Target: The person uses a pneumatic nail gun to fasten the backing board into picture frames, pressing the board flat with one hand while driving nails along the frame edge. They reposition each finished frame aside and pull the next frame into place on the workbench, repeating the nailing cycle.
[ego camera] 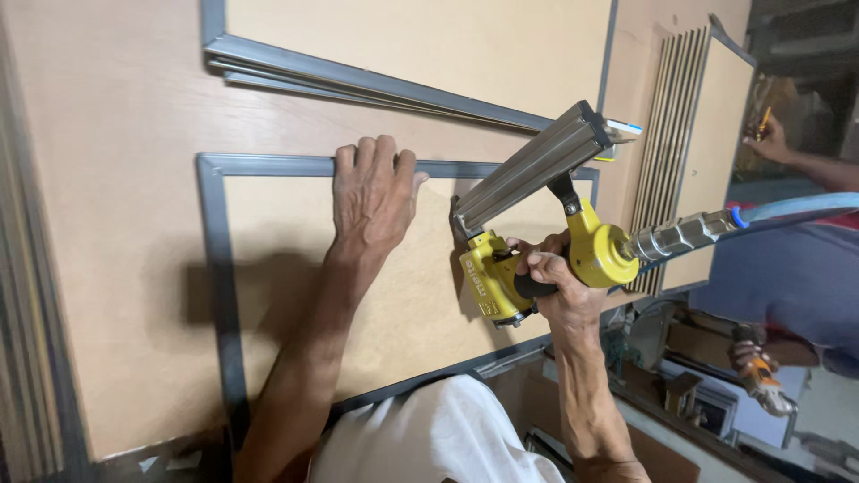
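left hand (374, 192): fingers pressed flat on grey frame (268, 166), centre of picture. right hand (553, 284): fingers clamped on yellow nailer (537, 215), centre right. risk: nose near left fingers; a slip might pin them.

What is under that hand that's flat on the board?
Under the left hand lies the tan wooden board. Its fingers press on a thin grey strip that frames the panel. The part of the strip beneath the fingers is covered.
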{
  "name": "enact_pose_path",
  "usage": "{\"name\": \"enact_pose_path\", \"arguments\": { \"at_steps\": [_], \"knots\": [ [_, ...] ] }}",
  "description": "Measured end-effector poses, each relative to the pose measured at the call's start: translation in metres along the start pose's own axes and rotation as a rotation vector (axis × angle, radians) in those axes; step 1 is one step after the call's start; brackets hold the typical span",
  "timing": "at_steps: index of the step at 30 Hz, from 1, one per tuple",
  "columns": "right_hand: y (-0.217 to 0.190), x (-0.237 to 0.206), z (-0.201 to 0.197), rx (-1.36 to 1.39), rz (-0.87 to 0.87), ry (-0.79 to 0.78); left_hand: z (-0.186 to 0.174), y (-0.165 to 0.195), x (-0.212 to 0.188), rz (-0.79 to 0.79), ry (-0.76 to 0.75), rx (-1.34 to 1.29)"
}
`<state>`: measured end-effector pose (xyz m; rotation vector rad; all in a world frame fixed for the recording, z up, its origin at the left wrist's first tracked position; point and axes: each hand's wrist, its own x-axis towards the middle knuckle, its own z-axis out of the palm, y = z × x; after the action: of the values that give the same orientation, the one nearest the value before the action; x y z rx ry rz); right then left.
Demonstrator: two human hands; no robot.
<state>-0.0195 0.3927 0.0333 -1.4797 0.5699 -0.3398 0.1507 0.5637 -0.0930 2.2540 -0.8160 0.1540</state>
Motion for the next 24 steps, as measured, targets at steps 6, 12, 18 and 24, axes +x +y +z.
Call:
{"name": "enact_pose_path", "arguments": {
  "at_steps": [6, 12, 18, 24],
  "knots": [
    [0.017, -0.002, 0.053, 0.137, 0.050, -0.077, -0.047, -0.065, -0.025, -0.018, 0.092, 0.030],
    [0.016, 0.008, 0.100, 0.094, -0.017, -0.152, -0.051, -0.084, -0.022, -0.051, 0.028, -0.052],
    [0.004, 0.011, 0.121, 0.072, -0.008, -0.162, -0.049, -0.092, -0.013, -0.053, -0.018, 0.004],
    [0.002, 0.013, 0.116, 0.048, 0.017, -0.136, -0.047, -0.087, -0.012, -0.049, -0.020, -0.061]
  ]
}}
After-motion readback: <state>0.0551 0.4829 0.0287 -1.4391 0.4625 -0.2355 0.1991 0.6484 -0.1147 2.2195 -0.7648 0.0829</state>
